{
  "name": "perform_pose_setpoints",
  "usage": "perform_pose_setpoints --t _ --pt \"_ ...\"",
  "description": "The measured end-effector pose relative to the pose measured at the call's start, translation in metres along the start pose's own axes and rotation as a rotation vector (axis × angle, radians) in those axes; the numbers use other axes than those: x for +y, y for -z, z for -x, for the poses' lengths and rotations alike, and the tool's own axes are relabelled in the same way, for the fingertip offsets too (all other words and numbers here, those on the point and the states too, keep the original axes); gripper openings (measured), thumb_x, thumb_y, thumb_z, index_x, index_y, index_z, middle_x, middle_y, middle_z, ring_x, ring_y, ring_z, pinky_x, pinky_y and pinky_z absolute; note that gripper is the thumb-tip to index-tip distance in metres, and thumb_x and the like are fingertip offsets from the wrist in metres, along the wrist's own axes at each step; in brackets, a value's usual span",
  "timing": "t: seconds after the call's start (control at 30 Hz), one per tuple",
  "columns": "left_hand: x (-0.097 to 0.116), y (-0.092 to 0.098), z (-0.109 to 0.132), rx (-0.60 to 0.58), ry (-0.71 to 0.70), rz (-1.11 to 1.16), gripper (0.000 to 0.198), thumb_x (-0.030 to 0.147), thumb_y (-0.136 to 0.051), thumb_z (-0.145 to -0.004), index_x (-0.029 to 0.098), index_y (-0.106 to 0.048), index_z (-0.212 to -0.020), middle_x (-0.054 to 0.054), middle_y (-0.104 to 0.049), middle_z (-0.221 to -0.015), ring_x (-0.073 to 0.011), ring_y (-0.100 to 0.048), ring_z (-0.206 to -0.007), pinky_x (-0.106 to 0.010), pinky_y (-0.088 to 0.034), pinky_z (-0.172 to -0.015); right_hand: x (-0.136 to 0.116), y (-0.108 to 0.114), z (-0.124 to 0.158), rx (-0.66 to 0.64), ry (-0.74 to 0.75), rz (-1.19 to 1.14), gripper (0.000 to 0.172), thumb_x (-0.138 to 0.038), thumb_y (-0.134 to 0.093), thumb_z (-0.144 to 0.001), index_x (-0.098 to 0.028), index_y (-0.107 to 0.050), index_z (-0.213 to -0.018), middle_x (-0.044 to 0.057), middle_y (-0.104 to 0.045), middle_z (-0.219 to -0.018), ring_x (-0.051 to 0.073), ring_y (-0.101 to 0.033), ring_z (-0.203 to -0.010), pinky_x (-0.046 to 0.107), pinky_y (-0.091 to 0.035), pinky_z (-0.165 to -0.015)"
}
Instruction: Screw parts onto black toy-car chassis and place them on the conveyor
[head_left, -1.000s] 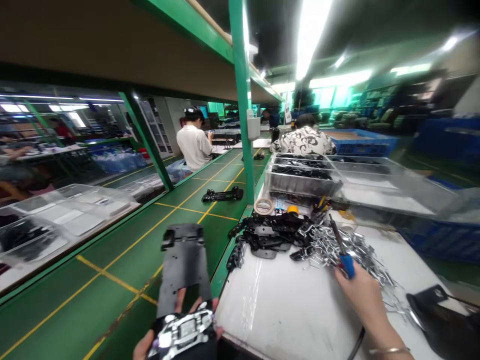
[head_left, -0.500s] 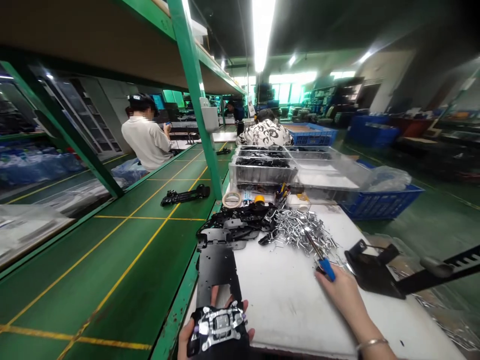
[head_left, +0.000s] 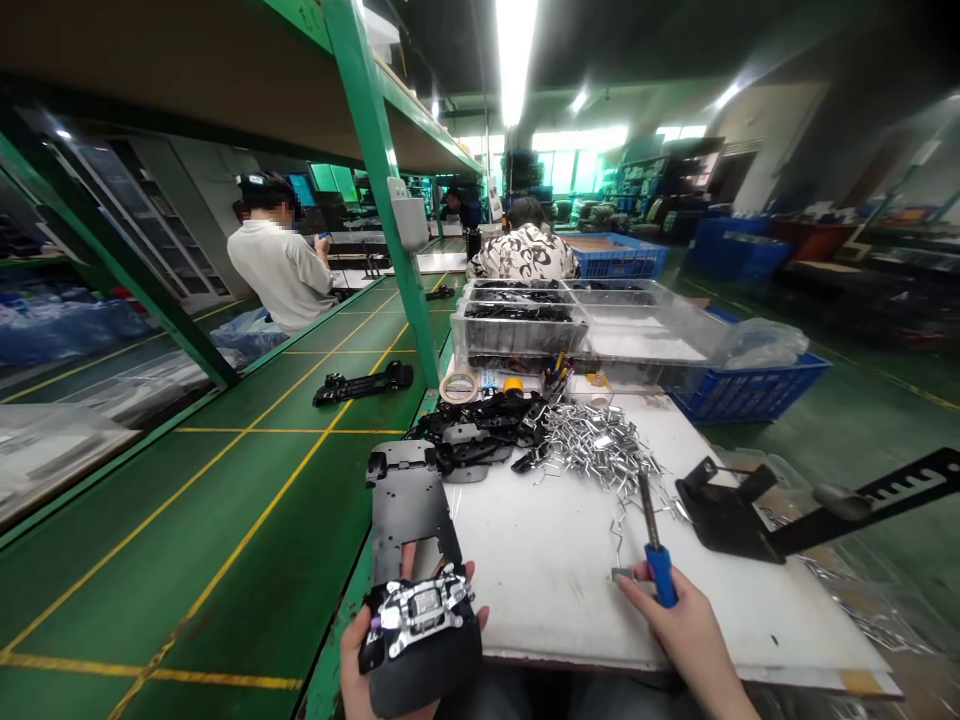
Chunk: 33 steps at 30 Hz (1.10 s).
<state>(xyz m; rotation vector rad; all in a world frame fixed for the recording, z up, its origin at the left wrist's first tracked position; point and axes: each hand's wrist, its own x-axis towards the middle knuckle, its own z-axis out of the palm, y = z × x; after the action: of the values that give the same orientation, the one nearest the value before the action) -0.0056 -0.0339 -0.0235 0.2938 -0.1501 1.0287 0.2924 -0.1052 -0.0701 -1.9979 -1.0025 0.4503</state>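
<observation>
- left hand (head_left: 351, 662): closed on near end of black plate (head_left: 409, 505), thumb on one edge, fingertips showing past the other.
- black plate: long, flat, lies lengthwise over the edge btwn white table (head_left: 555, 610) and green belt (head_left: 225, 480), far end pointing away from the person. Silver bracket (head_left: 421, 610) sits on top of its near end, right above the hand.
- right hand (head_left: 686, 635): fingers wrapped round the blue handle of screwdriver (head_left: 654, 545), shaft pointing away, up the table.
- small metal piece (head_left: 622, 573) lies on the table, touching the right fingertips, just beside the handle.
- past the screwdriver tip: heap of silver clips (head_left: 600, 450), a few strays scattered nearer.
- left of clips: heap of black parts (head_left: 480, 435), touching the plate's far end.
- right of clips: black lever press (head_left: 731, 515), arm sticking out to the right.
- behind the heaps: tape roll (head_left: 459, 385), clear bins (head_left: 517, 330) w/ dark parts inside, blue crate (head_left: 750, 392) off to the right.
- on the belt, further up: second black plate (head_left: 360, 383), near green post (head_left: 386, 200).
- bkgd: person in white shirt (head_left: 277, 268) across the belt; person in patterned shirt (head_left: 525, 252) beyond the bins, back turned.
</observation>
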Motion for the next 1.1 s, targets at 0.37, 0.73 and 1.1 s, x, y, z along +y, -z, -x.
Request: perform_pose_setpoints --t 0.37,0.73,1.1 --pt "0.011 -0.014 0.011 -0.028 -0.050 -0.016 0.066 0.063 -0.009 -0.086 0.032 -0.029 -0.140 -0.013 -0.039 -0.142 -0.0343 -0.021 -0.134 -0.061 -0.011 -0.106 0.033 0.040 -0.001 -0.021 -0.019 0.157 0.042 -0.055 -0.058 -0.068 -0.021 -0.059 -0.093 0.006 -0.067 -0.087 0.028 -0.062 -0.084 0.035 -0.047 -0.072" --pt "0.012 -0.016 -0.001 0.289 -0.137 -0.127 0.057 0.063 -0.031 -0.084 0.034 -0.046 -0.131 -0.011 -0.057 -0.126 -0.0383 -0.048 -0.118 -0.067 -0.029 -0.096 0.033 0.044 -0.026 -0.308 0.365 0.160 0.025 -0.043 -0.054 -0.080 -0.023 -0.065 -0.090 0.006 -0.065 -0.101 0.023 -0.063 -0.090 0.029 -0.049 -0.078" --pt "-0.035 -0.050 -0.053 0.648 -0.030 -0.306 0.056 0.060 -0.048 -0.080 0.015 -0.062 -0.109 -0.010 -0.068 -0.085 -0.0262 -0.062 -0.080 -0.043 -0.046 -0.078 -0.126 0.008 0.019 -0.589 0.026 -0.766 0.033 -0.040 -0.070 -0.072 -0.018 -0.061 -0.094 0.000 -0.055 -0.062 0.004 -0.035 -0.033 0.022 -0.016 -0.035"
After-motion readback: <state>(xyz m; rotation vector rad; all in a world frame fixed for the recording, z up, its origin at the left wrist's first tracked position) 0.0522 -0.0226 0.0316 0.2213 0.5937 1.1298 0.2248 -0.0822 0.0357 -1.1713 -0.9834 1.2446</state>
